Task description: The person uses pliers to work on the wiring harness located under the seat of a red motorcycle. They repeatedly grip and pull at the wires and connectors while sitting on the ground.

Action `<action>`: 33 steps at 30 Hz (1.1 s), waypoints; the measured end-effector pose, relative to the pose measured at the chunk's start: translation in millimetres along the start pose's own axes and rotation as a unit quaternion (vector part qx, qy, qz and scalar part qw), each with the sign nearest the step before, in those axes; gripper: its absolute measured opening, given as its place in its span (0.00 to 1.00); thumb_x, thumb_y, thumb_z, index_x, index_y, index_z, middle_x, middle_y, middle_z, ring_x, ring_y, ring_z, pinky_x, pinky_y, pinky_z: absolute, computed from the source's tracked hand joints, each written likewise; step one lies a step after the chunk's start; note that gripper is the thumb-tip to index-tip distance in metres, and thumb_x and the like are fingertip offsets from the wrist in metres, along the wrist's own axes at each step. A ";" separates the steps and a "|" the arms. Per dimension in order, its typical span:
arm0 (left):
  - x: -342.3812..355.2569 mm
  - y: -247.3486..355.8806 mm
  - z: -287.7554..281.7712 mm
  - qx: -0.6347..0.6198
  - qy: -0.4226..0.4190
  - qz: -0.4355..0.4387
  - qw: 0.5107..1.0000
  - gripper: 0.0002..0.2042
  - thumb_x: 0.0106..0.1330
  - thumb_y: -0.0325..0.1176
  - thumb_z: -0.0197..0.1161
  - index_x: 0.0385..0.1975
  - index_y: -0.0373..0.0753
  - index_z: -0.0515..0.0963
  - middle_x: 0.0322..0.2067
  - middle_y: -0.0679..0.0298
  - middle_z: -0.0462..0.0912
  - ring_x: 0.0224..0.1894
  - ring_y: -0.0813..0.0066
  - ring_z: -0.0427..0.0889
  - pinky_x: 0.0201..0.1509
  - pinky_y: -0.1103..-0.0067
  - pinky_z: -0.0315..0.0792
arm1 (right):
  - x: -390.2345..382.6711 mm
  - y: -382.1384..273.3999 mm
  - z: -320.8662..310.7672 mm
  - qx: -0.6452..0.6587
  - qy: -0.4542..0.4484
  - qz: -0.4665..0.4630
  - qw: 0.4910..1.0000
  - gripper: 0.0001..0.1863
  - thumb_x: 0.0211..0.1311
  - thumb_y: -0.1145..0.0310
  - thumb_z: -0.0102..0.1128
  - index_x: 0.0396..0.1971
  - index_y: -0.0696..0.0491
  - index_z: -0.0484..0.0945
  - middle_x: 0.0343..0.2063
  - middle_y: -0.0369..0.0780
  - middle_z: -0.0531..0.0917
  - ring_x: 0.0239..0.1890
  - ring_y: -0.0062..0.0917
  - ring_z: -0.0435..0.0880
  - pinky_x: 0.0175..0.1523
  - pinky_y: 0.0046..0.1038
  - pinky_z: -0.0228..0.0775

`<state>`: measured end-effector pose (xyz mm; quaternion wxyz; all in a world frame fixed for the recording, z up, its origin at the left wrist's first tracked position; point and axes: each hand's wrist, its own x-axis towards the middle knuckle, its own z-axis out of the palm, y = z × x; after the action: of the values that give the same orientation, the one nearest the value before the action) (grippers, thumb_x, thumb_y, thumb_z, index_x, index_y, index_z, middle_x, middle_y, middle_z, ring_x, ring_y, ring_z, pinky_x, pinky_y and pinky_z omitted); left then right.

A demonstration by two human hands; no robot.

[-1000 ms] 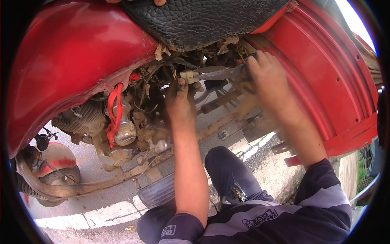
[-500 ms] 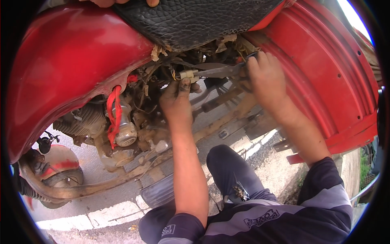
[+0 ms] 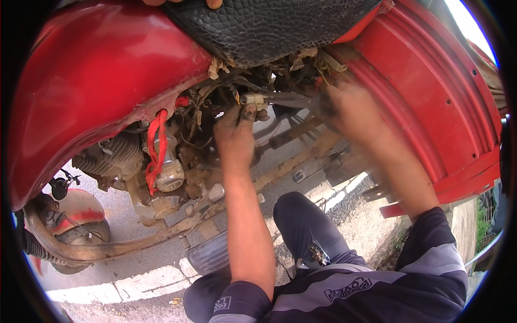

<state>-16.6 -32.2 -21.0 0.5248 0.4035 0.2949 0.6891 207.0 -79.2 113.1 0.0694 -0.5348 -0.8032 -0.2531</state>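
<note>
Far L: wheel (image 3: 83, 236) w/ part-red mudguard, over grey pavement (image 3: 132, 261), outdoors, daylight. Red tank (image 3: 113, 59) above, dirty finned engine (image 3: 110, 156) below it. White painted line (image 3: 145, 285) runs along the ground, broken by dark cracks. Red cloth strip (image 3: 155, 156) hangs by the engine. Approx. centre: L hand (image 3: 235, 134), grimy, thumb & fingers pinching a cream connector (image 3: 254, 100), which sits amid dusty wiring under the black seat (image 3: 280, 32); another person's fingers (image 3: 214, 4) at top edge of pic. Just R of connector: metal tool (image 3: 291, 99), tip pointing L at it; can't tell if touching. R hand (image 3: 353, 110), blurred, closed round tool's handle end. Below, rough sunlit concrete (image 3: 371, 237) beside the person's knee (image 3: 301, 215). R: ribbed red panel (image 3: 425, 91) w/ bolt holes; far R, greenery (image 3: 479, 229) nr mesh.
</note>
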 end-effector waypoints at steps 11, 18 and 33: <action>9.0 -8.1 -4.9 0.004 -0.043 0.046 0.998 0.18 0.70 0.41 0.68 0.43 0.28 0.84 0.35 0.59 0.88 0.34 0.75 0.84 0.44 0.78 0.77 | 11.2 28.2 3.3 0.168 -0.157 0.020 0.973 0.12 0.45 0.66 0.67 0.25 0.60 0.80 0.24 0.54 0.82 0.32 0.51 0.84 0.38 0.47 0.74; 12.0 -13.2 -4.2 -0.017 -0.044 0.039 0.998 0.17 0.71 0.41 0.68 0.42 0.28 0.84 0.34 0.60 0.87 0.34 0.74 0.83 0.43 0.77 0.77 | 23.0 27.6 -5.8 0.146 -0.205 0.025 0.967 0.14 0.44 0.67 0.69 0.29 0.59 0.81 0.26 0.51 0.83 0.34 0.46 0.86 0.39 0.44 0.76; 14.4 -15.1 -8.4 0.023 -0.047 0.028 0.998 0.16 0.71 0.38 0.67 0.43 0.28 0.83 0.37 0.57 0.87 0.36 0.70 0.83 0.46 0.73 0.78 | 6.5 16.8 0.3 0.202 -0.203 0.068 0.956 0.14 0.48 0.64 0.67 0.24 0.61 0.82 0.25 0.56 0.82 0.33 0.53 0.83 0.40 0.46 0.75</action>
<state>-18.3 -14.1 -34.2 0.5093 0.4553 0.2744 0.6767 219.4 -68.7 120.8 0.0280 -0.6028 -0.7967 0.0337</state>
